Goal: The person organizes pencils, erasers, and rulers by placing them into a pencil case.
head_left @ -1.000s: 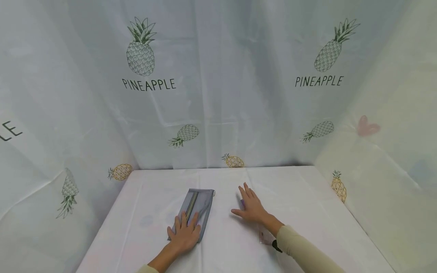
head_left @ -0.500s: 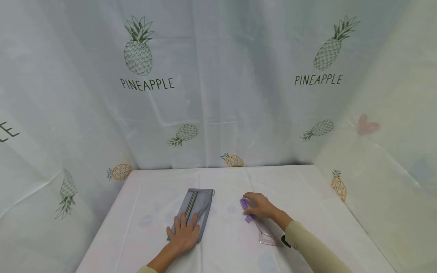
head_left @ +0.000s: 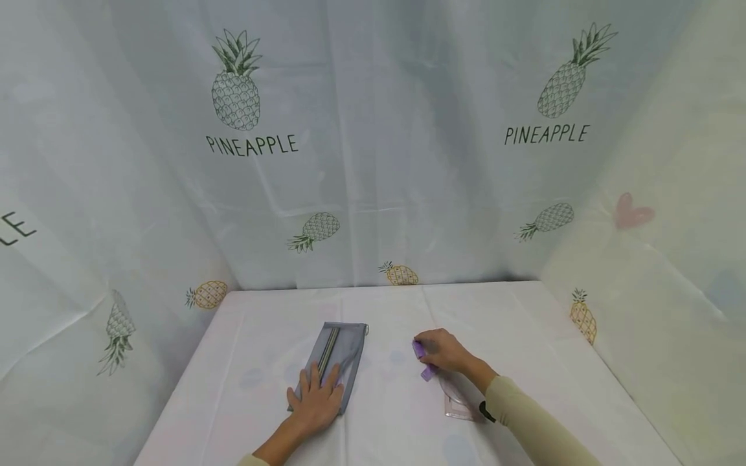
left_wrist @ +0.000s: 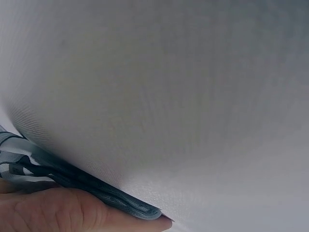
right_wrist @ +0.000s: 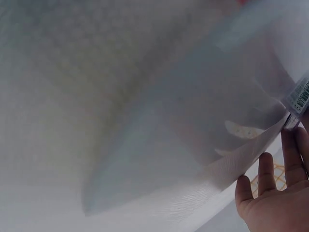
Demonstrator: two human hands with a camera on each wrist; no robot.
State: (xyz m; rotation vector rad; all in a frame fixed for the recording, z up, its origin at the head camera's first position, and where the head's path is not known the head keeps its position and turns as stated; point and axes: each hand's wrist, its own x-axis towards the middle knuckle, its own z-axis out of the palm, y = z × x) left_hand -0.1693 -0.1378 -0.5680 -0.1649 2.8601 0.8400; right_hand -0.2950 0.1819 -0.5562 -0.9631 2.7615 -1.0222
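In the head view, the left hand (head_left: 315, 402) lies with its fingers spread wide on the lower part of a grey pouch (head_left: 348, 346), which rests flat on the cloth-covered table (head_left: 245, 401) and has a striped band running along it. The right hand (head_left: 447, 351) has its thumb and fingers drawn in around a purple object (head_left: 418, 350), whose ends show past the grip. Under the right wrist lies a clear flat piece (head_left: 456, 410), on the right side of the pouch and well apart from it. The left wrist view shows part of the left hand against the pouch's dark edge; the spread of its fingers cannot be told there. In the right wrist view, fingertips rise beside a clear item with a barcode label (right_wrist: 301, 98); the grip is partly cut off by the frame.
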